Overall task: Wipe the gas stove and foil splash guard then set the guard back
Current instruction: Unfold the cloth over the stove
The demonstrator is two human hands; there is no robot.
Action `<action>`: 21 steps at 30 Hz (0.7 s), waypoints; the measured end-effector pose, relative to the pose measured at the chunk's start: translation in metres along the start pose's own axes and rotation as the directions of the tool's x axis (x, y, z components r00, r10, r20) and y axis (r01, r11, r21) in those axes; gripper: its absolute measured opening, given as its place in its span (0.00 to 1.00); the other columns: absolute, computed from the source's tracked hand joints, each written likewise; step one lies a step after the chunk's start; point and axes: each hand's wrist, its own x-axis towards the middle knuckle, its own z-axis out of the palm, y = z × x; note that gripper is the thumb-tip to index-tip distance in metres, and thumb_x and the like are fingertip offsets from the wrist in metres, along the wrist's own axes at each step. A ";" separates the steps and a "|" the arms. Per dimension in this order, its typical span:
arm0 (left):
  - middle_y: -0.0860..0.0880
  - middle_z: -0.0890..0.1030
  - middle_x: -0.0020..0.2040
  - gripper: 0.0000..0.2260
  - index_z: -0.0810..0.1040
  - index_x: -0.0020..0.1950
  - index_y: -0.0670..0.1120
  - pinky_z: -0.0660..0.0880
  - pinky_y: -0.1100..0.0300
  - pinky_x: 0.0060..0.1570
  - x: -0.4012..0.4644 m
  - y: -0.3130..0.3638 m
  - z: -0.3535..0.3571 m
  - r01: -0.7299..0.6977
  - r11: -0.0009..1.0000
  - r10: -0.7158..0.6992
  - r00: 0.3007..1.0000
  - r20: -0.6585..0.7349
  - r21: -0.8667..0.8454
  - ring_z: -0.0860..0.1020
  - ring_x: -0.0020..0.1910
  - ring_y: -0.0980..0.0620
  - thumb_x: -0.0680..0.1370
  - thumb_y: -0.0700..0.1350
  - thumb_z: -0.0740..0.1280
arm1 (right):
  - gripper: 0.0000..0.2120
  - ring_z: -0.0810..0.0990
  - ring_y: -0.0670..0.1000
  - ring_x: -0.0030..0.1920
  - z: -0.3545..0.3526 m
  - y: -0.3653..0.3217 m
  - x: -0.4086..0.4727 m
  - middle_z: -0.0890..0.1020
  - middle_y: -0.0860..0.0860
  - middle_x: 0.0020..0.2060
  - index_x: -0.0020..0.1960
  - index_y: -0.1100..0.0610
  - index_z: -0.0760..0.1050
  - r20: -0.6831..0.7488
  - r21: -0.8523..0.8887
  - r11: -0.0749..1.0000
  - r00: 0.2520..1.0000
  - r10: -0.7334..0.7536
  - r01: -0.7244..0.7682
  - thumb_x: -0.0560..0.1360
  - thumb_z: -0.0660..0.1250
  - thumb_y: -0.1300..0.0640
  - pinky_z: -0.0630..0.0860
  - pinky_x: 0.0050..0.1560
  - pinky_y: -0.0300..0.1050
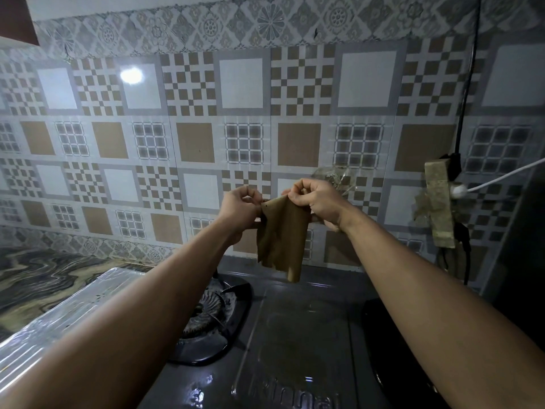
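Overhead, both hands (277, 203) pinch brown cloth (280, 242) above gas stove (295, 335); foil guard (73, 314) flat at left.

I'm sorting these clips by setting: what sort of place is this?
Most likely a home kitchen: a gas stove with a burner, a tiled wall behind it, and a marbled countertop.

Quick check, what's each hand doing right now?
Left hand: closed, pinching the top left corner of the brown cloth.
Right hand: closed, pinching the cloth's top right corner; it hangs above the gas stove.
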 end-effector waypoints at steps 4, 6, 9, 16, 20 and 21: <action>0.45 0.76 0.40 0.10 0.71 0.43 0.43 0.79 0.58 0.35 -0.001 0.004 0.002 0.030 0.995 -0.029 0.999 0.014 -0.096 0.79 0.40 0.49 0.76 0.29 0.65 | 0.09 0.79 0.50 0.48 0.001 -0.001 0.001 0.82 0.55 0.46 0.42 0.54 0.74 -0.026 0.046 0.995 0.996 -0.085 0.086 0.78 0.65 0.65 0.76 0.51 0.47; 0.45 0.76 0.42 0.09 0.72 0.44 0.43 0.79 0.57 0.38 -0.002 0.008 0.000 0.096 0.979 -0.082 0.993 0.085 -0.180 0.78 0.40 0.50 0.76 0.30 0.65 | 0.08 0.76 0.48 0.42 0.001 -0.003 0.000 0.79 0.52 0.38 0.42 0.54 0.73 -0.058 0.080 0.992 0.994 -0.093 0.097 0.78 0.65 0.64 0.74 0.45 0.43; 0.45 0.78 0.43 0.08 0.75 0.49 0.42 0.78 0.54 0.43 0.000 0.008 -0.007 0.196 0.948 -0.145 0.967 0.209 -0.251 0.80 0.41 0.50 0.76 0.30 0.66 | 0.08 0.74 0.50 0.42 0.001 -0.003 -0.001 0.76 0.52 0.37 0.43 0.54 0.72 -0.068 0.159 0.985 0.996 -0.056 0.066 0.78 0.65 0.63 0.73 0.42 0.43; 0.45 0.83 0.44 0.09 0.79 0.56 0.40 0.82 0.58 0.42 -0.002 0.010 -0.008 0.323 0.868 -0.161 0.902 0.401 -0.376 0.83 0.44 0.51 0.78 0.35 0.64 | 0.08 0.79 0.51 0.41 -0.004 -0.001 -0.003 0.80 0.55 0.40 0.53 0.59 0.76 0.042 0.361 0.933 0.999 -0.001 -0.014 0.81 0.59 0.65 0.79 0.45 0.50; 0.44 0.82 0.45 0.09 0.79 0.55 0.41 0.82 0.58 0.39 -0.005 0.013 -0.008 0.358 0.829 -0.155 0.885 0.439 -0.430 0.81 0.46 0.49 0.80 0.37 0.61 | 0.10 0.84 0.50 0.44 -0.004 -0.004 -0.004 0.84 0.56 0.42 0.55 0.64 0.77 0.130 0.428 0.904 0.990 -0.055 -0.006 0.80 0.58 0.67 0.83 0.47 0.46; 0.44 0.82 0.45 0.09 0.79 0.55 0.41 0.82 0.59 0.38 -0.005 0.013 -0.009 0.361 0.830 -0.155 0.882 0.446 -0.425 0.81 0.46 0.49 0.80 0.36 0.60 | 0.09 0.84 0.50 0.45 -0.004 -0.004 -0.005 0.85 0.56 0.42 0.54 0.64 0.78 0.142 0.441 0.897 0.988 -0.063 -0.006 0.79 0.60 0.67 0.83 0.47 0.45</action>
